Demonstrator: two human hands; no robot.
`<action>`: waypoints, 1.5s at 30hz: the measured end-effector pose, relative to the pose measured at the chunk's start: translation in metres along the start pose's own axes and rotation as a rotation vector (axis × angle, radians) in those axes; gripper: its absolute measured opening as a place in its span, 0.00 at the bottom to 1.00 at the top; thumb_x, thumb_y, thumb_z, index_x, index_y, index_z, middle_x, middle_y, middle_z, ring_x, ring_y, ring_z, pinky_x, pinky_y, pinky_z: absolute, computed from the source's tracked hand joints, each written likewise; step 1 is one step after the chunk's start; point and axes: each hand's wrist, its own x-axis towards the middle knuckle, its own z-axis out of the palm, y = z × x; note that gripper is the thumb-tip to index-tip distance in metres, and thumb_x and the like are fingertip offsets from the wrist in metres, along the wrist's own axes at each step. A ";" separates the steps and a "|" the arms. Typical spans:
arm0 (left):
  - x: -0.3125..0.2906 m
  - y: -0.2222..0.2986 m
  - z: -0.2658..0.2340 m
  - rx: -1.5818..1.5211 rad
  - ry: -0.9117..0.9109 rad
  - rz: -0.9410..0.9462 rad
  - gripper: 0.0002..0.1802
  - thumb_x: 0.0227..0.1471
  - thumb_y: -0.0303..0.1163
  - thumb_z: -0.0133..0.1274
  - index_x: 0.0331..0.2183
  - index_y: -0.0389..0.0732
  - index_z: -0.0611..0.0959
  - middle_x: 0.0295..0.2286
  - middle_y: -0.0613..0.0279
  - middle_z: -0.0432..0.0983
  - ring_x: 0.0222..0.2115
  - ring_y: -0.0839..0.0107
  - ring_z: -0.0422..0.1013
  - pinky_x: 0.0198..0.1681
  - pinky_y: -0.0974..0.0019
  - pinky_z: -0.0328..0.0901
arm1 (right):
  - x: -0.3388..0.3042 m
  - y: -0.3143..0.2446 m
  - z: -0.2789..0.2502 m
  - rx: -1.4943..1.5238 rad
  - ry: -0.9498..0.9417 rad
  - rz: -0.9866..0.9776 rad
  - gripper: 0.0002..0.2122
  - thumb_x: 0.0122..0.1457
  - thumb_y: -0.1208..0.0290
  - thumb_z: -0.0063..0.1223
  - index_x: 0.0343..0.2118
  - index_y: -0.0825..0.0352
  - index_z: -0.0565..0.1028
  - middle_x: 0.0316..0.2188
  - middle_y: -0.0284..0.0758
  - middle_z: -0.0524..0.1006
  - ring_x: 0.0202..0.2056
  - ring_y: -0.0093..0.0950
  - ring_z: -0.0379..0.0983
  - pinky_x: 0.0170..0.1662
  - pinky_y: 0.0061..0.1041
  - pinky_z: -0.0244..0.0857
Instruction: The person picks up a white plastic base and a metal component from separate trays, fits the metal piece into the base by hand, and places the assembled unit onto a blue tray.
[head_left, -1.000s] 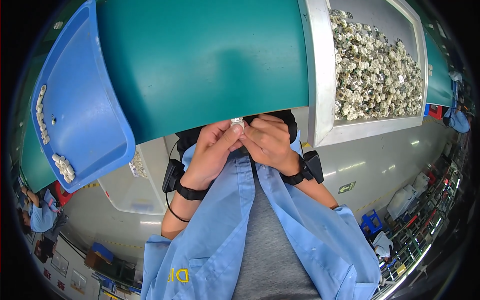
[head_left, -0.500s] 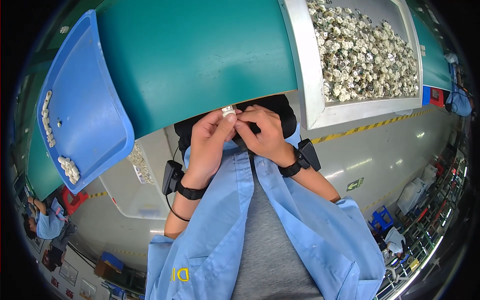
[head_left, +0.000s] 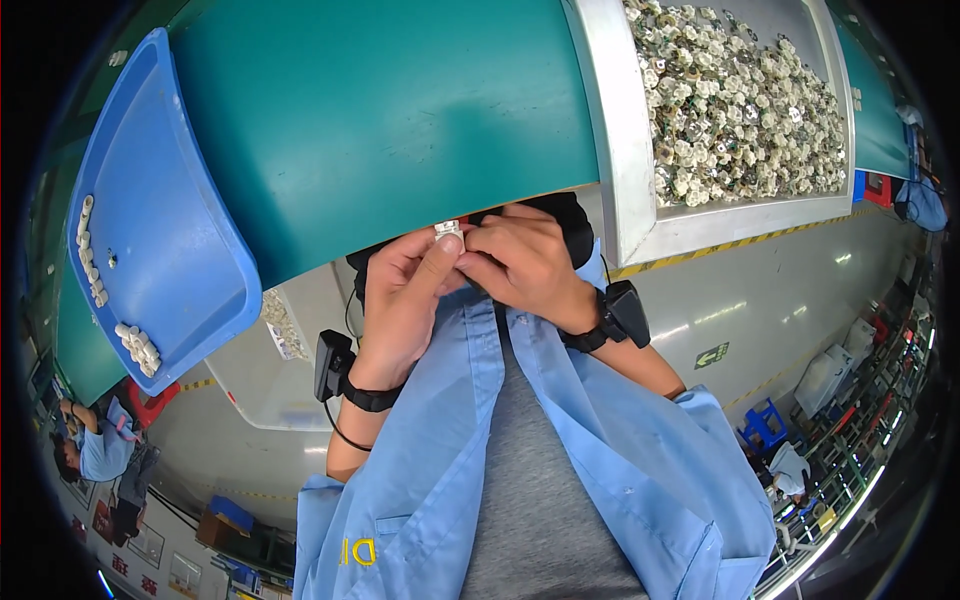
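At the near edge of the green table, my left hand [head_left: 405,290] is closed, thumb and fingers pinching a small white plastic housing [head_left: 448,229] with openings in its top end. My right hand [head_left: 527,262] meets it from the right, with curled fingers and its fingertips against the housing's side. Whatever those fingertips grip is hidden by the fingers themselves. Both hands are over my lap, just off the table edge.
A blue tray [head_left: 160,220] on the left carries several white pieces [head_left: 138,348] and one small dark part [head_left: 112,258]. To the right, a metal-framed tray [head_left: 625,130] holds a heap of small white parts [head_left: 740,120]. Below the table stands a translucent bin [head_left: 265,385]. A co-worker [head_left: 100,445] is at far left.
My left hand and the white housing have shifted slightly left and down, and more of the housing's top end shows. The right hand stays beside it with fingers curled.
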 end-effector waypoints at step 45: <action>0.000 -0.006 0.021 0.148 0.276 0.085 0.10 0.58 0.31 0.58 0.35 0.31 0.84 0.18 0.73 0.68 0.17 0.86 0.57 0.20 0.77 0.50 | -0.013 0.017 0.007 0.039 -0.062 0.000 0.06 0.49 0.78 0.62 0.26 0.70 0.74 0.23 0.40 0.78 0.24 0.38 0.74 0.30 0.32 0.68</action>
